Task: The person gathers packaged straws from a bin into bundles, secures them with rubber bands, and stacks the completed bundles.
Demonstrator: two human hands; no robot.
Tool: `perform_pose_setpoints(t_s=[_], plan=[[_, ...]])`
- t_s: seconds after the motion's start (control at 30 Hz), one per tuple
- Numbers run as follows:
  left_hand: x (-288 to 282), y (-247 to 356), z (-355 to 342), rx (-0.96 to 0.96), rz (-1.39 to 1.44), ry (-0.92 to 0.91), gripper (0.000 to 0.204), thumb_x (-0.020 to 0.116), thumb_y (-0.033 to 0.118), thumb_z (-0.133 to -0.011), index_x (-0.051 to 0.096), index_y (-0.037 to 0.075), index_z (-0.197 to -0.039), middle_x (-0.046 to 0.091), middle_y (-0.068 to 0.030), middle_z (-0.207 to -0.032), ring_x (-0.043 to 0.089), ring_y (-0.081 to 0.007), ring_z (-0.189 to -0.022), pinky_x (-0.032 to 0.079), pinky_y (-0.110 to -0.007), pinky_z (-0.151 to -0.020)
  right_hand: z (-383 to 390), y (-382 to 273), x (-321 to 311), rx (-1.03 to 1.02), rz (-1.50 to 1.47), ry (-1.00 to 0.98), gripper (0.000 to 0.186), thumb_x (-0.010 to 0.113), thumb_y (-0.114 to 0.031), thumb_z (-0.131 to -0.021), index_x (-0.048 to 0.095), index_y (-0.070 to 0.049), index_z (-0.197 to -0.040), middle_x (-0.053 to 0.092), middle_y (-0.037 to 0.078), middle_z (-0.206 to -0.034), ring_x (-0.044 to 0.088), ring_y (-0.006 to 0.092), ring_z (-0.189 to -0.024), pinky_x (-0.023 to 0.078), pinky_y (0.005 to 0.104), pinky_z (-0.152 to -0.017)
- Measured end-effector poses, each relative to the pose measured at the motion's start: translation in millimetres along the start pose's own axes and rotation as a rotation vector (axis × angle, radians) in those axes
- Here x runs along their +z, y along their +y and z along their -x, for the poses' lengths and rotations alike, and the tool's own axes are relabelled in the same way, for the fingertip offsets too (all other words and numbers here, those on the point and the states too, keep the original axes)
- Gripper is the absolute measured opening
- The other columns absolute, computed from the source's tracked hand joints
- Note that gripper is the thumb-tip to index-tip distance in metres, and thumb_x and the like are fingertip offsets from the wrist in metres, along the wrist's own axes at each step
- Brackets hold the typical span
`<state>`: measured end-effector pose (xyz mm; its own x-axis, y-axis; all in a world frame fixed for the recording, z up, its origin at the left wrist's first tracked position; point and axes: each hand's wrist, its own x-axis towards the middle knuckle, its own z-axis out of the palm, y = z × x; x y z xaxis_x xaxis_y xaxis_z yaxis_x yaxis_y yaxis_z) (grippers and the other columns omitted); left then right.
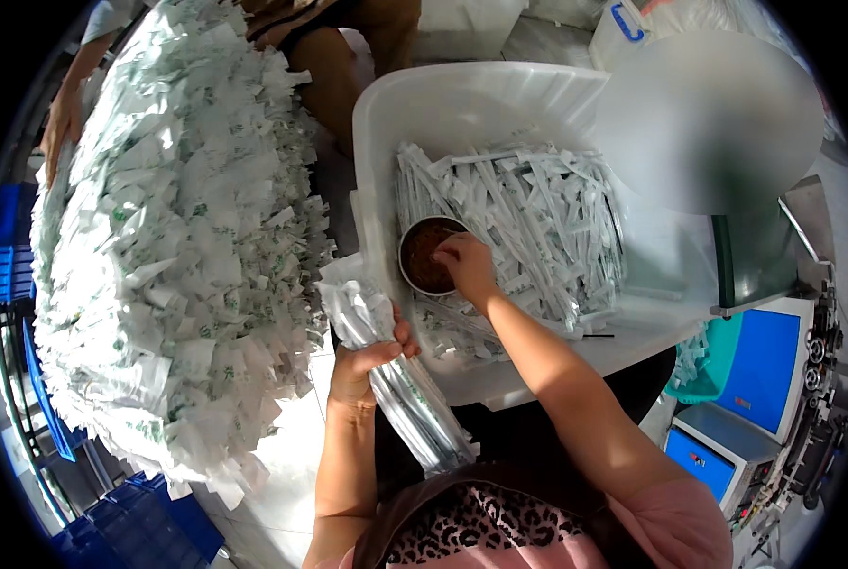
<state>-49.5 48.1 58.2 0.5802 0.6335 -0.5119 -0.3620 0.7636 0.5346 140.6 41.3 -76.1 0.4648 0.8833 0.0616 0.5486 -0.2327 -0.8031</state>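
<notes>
My left hand [358, 368] is wrapped round a bundle of long thin paper-wrapped packets [419, 412], tilted across my lap. Over the large white plastic tub [378, 123], my right hand [469, 266] dips its fingertips into a round metal bowl [403, 269]. Thin brown strands, perhaps rubber bands, fill the bowl. The fingers look pinched together there; what lies between them is too small to make out. Loose thin packets [528, 213] of the same white kind lie in the tub, beside and under the bowl.
A tall heap of white packets [177, 237] rises at my left. Another person's hand [61, 123] touches its far left side. Blue crates [135, 522] stand at the lower left. A teal basket [723, 356] and blue-fronted cabinet [765, 365] are at the right.
</notes>
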Motion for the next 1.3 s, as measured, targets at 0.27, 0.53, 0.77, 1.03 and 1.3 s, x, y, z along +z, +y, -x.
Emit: perform_pose_setpoints(t_s=[0.27, 0.53, 0.77, 1.03, 1.3], plan=[[41.3, -5.6, 10.0, 0.13, -0.319, -0.14, 0.041, 0.065, 0.001, -0.057, 0.053, -0.001, -0.095, 0.055, -0.0068, -0.081, 0.054, -0.0152, -0.073, 0.045, -0.026, -0.066, 65.6, -150.4, -107.5, -0.303, -0.128, -0.022, 0.014, 0.055, 0.006, -0.069, 0.055, 0.002, -0.082, 0.054, 0.013, -0.075, 0.056, 0.0259, -0.065, 0.044, 0.0313, -0.057], [67.2, -45.8, 51.4, -0.243, 0.119, -0.786, 0.051, 0.064, 0.0, -0.054, 0.047, 0.004, -0.102, 0.053, -0.01, -0.079, 0.053, -0.0212, -0.07, 0.045, -0.035, -0.064, 25.9, -109.1, -155.6, -0.423, 0.241, 0.079, 0.008, 0.05, 0.003, -0.072, 0.055, -0.001, -0.077, 0.056, 0.01, -0.078, 0.056, 0.0254, -0.068, 0.046, 0.0331, -0.062], [34.9, -58.9, 18.4, -0.258, 0.26, -0.828, 0.055, 0.065, 0.01, -0.053, 0.044, 0.001, -0.103, 0.049, -0.0071, -0.073, 0.051, -0.0186, -0.064, 0.044, -0.032, -0.067, 132.7, -116.4, -170.4, 0.168, -1.816, -0.203, 0.014, 0.049, 0.004, -0.064, 0.045, -0.005, -0.053, 0.048, 0.009, -0.059, 0.05, 0.02, -0.062, 0.037, 0.0434, -0.087], [66.9, -44.1, 42.6, -0.23, 0.009, -0.652, 0.047, 0.062, 0.007, -0.052, 0.048, 0.0, -0.097, 0.051, -0.0098, -0.071, 0.052, -0.0199, -0.063, 0.045, -0.032, -0.063, 77.1, -154.6, -181.7, -0.354, -0.928, -0.289, 0.062, 0.063, -0.001, -0.073, 0.033, 0.001, -0.127, 0.04, 0.016, -0.128, 0.039, 0.0236, -0.118, 0.035, 0.031, -0.094], [111.8, -83.4, 56.3, -0.12, -0.491, -0.737, 0.026, 0.063, 0.006, -0.062, 0.056, -0.004, -0.085, 0.059, -0.0102, -0.074, 0.058, -0.017, -0.071, 0.045, -0.026, -0.067, 90.0, -194.4, -238.0, -0.577, 0.2, -0.586, 0.016, 0.065, -0.016, -0.056, 0.057, -0.003, -0.059, 0.057, 0.009, -0.06, 0.057, 0.0256, -0.058, 0.043, 0.0302, -0.054]])
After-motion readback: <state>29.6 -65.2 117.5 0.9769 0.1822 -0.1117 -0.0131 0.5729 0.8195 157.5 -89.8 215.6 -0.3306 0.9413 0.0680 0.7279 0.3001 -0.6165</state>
